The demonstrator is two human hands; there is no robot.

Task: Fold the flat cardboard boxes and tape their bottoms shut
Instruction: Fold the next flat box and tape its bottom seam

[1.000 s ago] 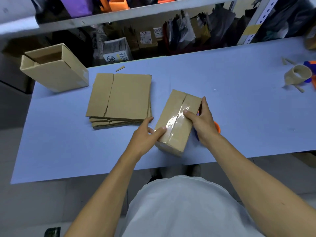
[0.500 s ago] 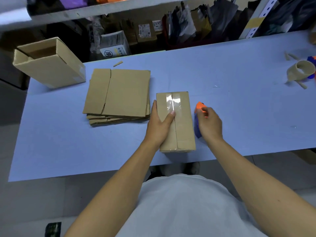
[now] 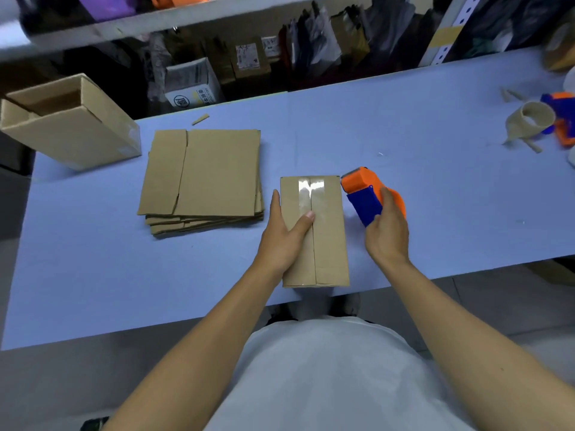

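A single head-worn view looks steeply down, close over the table [image 3: 435, 194].

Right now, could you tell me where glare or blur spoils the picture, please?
Head view: glare flares off the clear tape at the folded box's far end; the shelf and right table edge are blurred; wide-angle distortion bends the table.
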